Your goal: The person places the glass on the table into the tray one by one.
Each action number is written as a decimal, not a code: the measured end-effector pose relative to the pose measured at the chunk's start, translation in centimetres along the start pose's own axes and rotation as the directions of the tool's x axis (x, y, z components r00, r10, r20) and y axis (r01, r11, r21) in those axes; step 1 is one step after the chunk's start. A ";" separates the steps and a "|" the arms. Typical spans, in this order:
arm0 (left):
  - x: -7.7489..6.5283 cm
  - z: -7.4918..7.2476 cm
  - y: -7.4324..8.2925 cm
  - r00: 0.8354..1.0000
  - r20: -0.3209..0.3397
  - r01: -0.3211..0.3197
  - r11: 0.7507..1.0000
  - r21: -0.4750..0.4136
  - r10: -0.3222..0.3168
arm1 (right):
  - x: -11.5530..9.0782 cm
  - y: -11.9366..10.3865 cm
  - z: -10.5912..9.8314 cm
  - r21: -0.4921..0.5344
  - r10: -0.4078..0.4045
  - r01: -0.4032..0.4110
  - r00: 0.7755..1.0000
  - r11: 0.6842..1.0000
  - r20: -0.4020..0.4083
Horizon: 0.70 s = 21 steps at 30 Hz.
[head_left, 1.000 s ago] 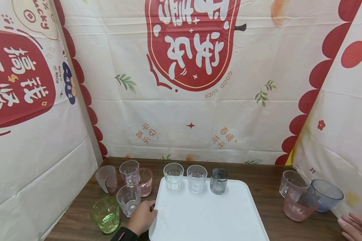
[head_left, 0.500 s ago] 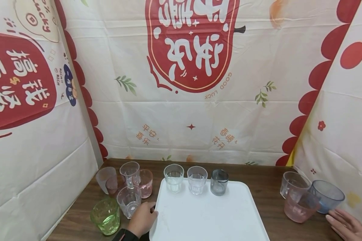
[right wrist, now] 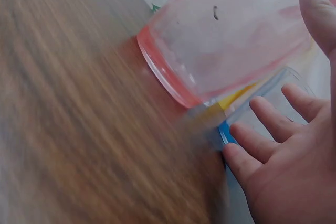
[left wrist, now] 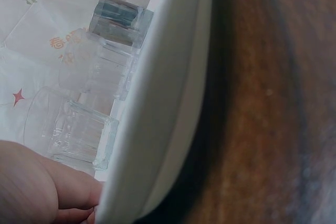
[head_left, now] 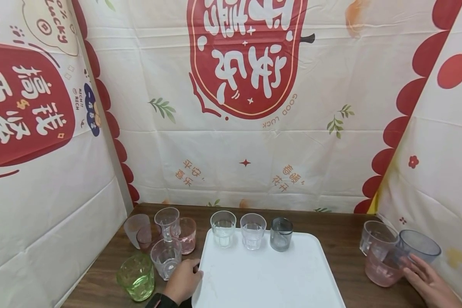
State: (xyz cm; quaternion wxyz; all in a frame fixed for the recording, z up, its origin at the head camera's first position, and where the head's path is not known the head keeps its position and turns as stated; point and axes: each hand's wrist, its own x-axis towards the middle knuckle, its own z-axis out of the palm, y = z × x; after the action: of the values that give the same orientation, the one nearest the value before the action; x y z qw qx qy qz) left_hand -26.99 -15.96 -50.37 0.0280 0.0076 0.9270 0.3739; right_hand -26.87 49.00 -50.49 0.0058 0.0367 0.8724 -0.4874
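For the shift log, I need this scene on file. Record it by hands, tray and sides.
Left hand: holds the left edge of the white tray
Right hand: fingers spread, beside the pink cup; contact unclear
On tray, far edge: left clear cup, middle clear cup, gray cup
Right of tray: pink cup, blue cup, rear clear cup
Left of tray: green cup, other cups

Tray [head_left: 269, 278] in both high head and close left-wrist views
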 end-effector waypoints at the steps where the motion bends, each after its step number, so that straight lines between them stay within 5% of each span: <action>1: 0.0 -0.1 0.0 1.000 0.002 -0.002 1.000 -0.002 0.002 | 0.1 0.0 0.2 0.009 -0.050 0.050 0.999 0.999 -0.016; 7: -0.1 -0.1 0.0 1.000 0.002 -0.018 1.000 0.004 0.018 | 0.5 -0.2 1.4 0.025 -0.222 0.224 0.973 0.974 -0.062; 14: -0.1 0.0 0.0 1.000 -0.005 -0.001 1.000 0.002 0.001 | 1.2 -1.0 2.5 0.077 -0.269 0.270 0.963 0.960 -0.014; 17: -0.1 0.0 -0.1 1.000 -0.010 -0.010 1.000 0.009 0.010 | 1.3 -0.9 3.2 0.236 -0.381 0.381 0.923 0.894 -0.044; 21: -0.2 0.0 -0.1 1.000 -0.016 -0.014 1.000 0.016 0.014 | 1.7 -0.9 4.1 0.458 -0.524 0.501 0.847 0.734 -0.088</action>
State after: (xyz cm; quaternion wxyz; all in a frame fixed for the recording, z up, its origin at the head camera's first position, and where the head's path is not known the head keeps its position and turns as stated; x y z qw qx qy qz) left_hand -26.83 -16.01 -50.44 0.0180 0.0114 0.9301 0.3667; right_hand -28.69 45.15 -52.00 -0.1172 -0.2160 0.7056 -0.6646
